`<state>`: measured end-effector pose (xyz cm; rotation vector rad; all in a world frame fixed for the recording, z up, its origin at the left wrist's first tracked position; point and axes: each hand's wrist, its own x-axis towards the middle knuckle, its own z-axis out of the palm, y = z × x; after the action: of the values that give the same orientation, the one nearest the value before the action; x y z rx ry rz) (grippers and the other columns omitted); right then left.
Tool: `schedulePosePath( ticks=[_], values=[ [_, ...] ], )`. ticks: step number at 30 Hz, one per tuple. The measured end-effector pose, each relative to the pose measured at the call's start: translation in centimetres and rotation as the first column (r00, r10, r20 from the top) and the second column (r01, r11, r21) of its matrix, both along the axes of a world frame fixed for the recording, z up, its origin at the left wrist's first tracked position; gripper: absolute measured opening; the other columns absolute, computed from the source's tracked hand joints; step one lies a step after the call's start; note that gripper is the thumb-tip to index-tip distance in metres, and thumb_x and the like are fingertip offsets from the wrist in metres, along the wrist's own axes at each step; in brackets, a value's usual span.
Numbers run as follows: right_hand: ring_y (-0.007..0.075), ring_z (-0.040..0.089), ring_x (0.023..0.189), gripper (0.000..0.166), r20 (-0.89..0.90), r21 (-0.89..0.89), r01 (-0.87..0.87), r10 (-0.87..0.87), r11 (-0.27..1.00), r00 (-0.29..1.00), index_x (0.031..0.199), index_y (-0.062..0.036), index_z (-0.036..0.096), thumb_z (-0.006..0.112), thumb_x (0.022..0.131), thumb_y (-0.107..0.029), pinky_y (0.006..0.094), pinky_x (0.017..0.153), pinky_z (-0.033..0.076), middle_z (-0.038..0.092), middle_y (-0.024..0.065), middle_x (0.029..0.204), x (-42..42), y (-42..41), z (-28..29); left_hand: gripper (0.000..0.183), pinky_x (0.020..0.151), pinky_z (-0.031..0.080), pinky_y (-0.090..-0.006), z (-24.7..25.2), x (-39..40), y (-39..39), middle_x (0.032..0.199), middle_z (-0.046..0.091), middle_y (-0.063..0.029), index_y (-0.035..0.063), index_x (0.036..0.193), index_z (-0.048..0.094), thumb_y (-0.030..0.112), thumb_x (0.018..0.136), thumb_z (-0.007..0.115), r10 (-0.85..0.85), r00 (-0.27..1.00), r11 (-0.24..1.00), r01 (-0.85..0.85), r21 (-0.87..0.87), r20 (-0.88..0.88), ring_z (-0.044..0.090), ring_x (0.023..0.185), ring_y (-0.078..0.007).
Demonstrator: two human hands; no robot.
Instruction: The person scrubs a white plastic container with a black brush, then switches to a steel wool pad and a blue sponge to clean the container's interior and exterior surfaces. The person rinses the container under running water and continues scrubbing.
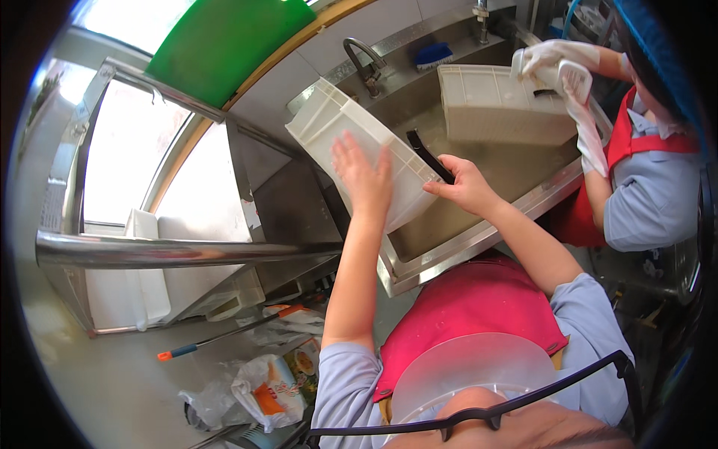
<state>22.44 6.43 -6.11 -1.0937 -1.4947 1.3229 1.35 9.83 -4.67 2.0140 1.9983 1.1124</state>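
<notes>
A translucent white plastic bin (359,146) is tilted over the left end of a steel sink (482,236) that holds murky water. My left hand (364,179), blurred, lies with fingers apart over the bin's broad face; whether it presses on it I cannot tell. My right hand (468,185) grips the bin's near edge at a black strip (429,156), which looks like a handle. Some of its fingers are hidden behind the strip. A second white bin (505,112) leans in the sink to the right.
A co-worker's gloved hands (578,104) hold a white plastic container (573,77) over the second bin. Behind the sink are a curved faucet (364,67) and a blue scrub brush (433,56). A steel rail (185,252) stands left; plastic bags (269,387) and a long-handled tool (224,334) lie below.
</notes>
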Motion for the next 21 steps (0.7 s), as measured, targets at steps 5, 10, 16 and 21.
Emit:
schedulePosePath(
  ticks=[5,10,16,21],
  values=[
    [0.0102,0.053,0.077,0.031,-0.022,0.025,-0.044,0.044,0.999,0.999,0.101,0.0013,0.062,0.077,0.082,-0.018,0.0287,0.069,0.047,0.063,0.0036,0.086,2.8,-2.5,1.1,0.068,0.117,0.021,-0.0535,2.8,-7.9,0.6,0.149,0.038,-0.0277,-0.0022,0.142,0.043,0.035,0.091,0.067,0.154,0.985,0.959,-0.129,0.252,-0.082,0.029,0.142,-0.0436],
    [0.0162,0.055,0.067,0.031,0.122,0.075,-0.265,0.255,0.961,0.959,0.093,-0.0018,0.061,0.079,0.079,-0.023,0.0330,0.062,0.045,0.058,0.0079,0.078,3.4,-6.2,0.4,0.070,0.115,0.027,-0.0455,7.2,-8.2,2.7,0.147,0.043,-0.0231,-0.0024,0.140,0.047,0.041,0.089,0.069,0.093,0.986,0.996,-0.094,-0.001,0.139,0.034,0.140,-0.0354],
    [0.0356,0.059,0.071,0.037,0.143,0.222,-0.334,0.308,0.916,0.941,0.088,-0.0049,0.056,0.077,0.079,-0.033,0.0425,0.060,0.046,0.058,0.0121,0.083,-1.2,-9.4,-0.3,0.076,0.106,0.039,-0.0429,9.2,-4.7,6.6,0.132,0.058,-0.0207,0.0029,0.137,0.050,0.040,0.077,0.076,-0.042,0.998,0.930,0.026,-0.367,-0.035,0.053,0.125,-0.0345],
    [0.0344,0.060,0.069,0.035,0.193,0.259,-0.469,0.431,0.844,0.881,0.091,-0.0074,0.056,0.077,0.079,-0.032,0.0425,0.059,0.048,0.060,0.0088,0.085,0.1,-9.6,-0.9,0.029,0.073,0.051,-0.0376,7.8,-7.6,7.4,0.082,0.069,-0.0156,-0.0019,0.095,0.069,0.012,0.071,0.060,0.142,0.989,0.953,-0.128,-0.273,0.032,0.066,0.076,-0.0269]
  ],
)
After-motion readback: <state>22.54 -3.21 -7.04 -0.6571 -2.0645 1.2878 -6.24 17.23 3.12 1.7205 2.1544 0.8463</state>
